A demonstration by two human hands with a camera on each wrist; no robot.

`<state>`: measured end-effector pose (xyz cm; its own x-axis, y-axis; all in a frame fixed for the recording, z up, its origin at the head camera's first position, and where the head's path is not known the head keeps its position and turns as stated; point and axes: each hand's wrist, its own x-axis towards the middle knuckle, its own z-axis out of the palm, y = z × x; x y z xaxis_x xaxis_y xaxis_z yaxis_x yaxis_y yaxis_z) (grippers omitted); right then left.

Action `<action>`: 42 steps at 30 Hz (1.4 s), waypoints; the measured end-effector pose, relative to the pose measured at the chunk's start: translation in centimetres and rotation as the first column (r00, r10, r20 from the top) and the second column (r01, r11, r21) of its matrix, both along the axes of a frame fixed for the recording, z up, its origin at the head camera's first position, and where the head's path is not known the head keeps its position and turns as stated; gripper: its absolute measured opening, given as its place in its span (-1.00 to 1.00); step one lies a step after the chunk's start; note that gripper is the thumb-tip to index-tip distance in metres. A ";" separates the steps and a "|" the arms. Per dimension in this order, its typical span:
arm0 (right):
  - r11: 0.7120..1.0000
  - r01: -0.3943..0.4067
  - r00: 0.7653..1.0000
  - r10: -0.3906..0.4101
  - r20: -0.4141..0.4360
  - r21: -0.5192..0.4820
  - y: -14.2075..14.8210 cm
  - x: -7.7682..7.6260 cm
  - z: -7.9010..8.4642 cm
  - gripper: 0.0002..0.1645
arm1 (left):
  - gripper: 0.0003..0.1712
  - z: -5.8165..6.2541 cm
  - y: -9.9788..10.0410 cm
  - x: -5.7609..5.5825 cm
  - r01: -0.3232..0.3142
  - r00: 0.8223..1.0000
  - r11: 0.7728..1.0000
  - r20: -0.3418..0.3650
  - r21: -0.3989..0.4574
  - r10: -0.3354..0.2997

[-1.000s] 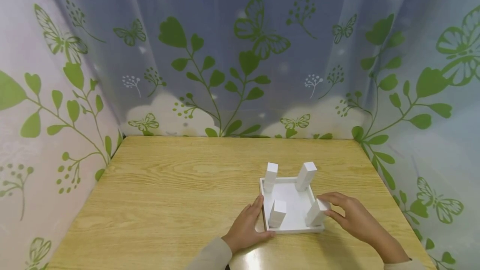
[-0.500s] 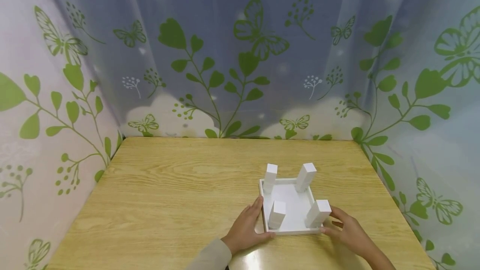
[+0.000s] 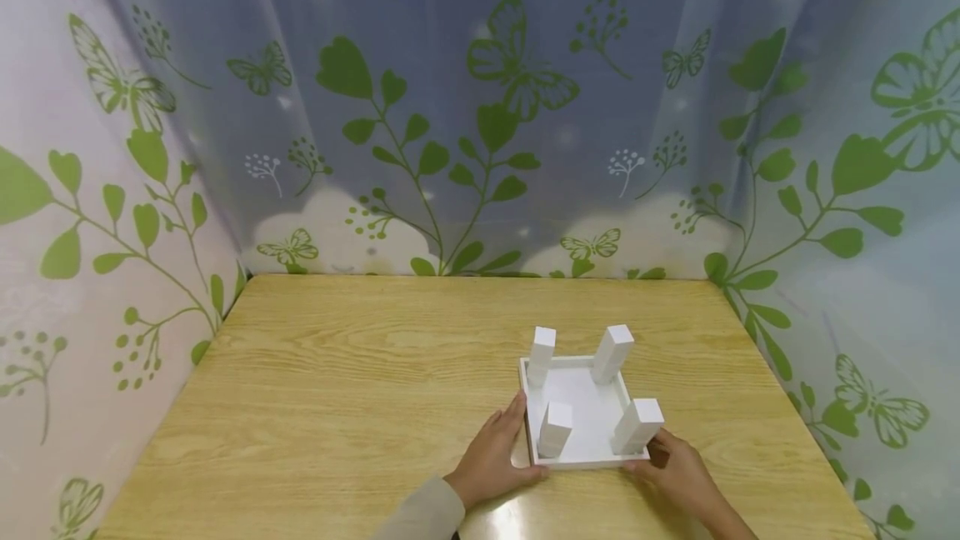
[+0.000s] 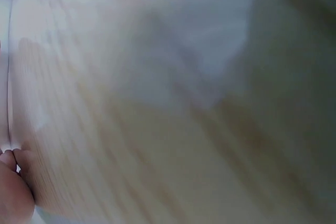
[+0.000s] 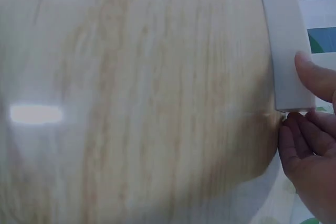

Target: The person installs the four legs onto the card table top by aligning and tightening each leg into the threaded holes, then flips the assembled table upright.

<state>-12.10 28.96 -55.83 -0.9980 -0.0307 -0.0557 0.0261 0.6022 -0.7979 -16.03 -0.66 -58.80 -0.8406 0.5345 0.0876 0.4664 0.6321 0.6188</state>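
Observation:
A white square tray (image 3: 592, 464) with a low rim lies right of centre on the table. Several white square posts (image 3: 639, 425) stand at its corners, leaning a little in the head view. My left hand (image 3: 489, 452) holds the near left corner, fingers along the left side and thumb at the front edge. At the near right corner my right hand (image 3: 681, 473) grips the tray, thumb on the front wall. In the right wrist view, the right-hand fingers (image 5: 307, 135) bend against the side, by the tray's wall (image 5: 287, 45). Only fingers (image 4: 13, 190) show at the left wrist view's edge.
Under the tray is a wood-grain table (image 3: 337, 390). A curtain (image 3: 420, 107) printed with leaves and butterflies hangs behind the table and along both sides. Light glares off the tabletop near the front edge.
My right hand has let go of the near right post and moved down to the tray's near right corner. The left hand and the tray have stayed put.

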 end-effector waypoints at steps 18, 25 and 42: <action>0.992 0.123 0.982 -0.116 -0.147 0.038 -1.2 0.9 -1.1 -0.42 | 0.24 1.0 -0.2 0.5 -0.036 0.987 0.994 0.161 0.106 0.019; 0.993 0.106 0.974 -0.114 -0.194 -0.050 -1.8 1.0 -1.0 -0.53 | 0.21 1.9 -0.1 0.9 -0.115 0.981 0.992 0.164 0.057 0.104; 0.956 0.229 0.969 -0.241 -0.048 -0.182 -1.9 1.6 0.4 -0.28 | 0.05 2.8 -0.3 0.8 -0.076 0.992 0.974 0.119 0.214 0.052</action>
<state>-10.51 27.06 -55.42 -0.9794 0.2017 -0.0011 0.0912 0.4377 -0.8945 -15.28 -0.98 -55.96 -0.8836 0.4577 0.0990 0.3490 0.5025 0.7910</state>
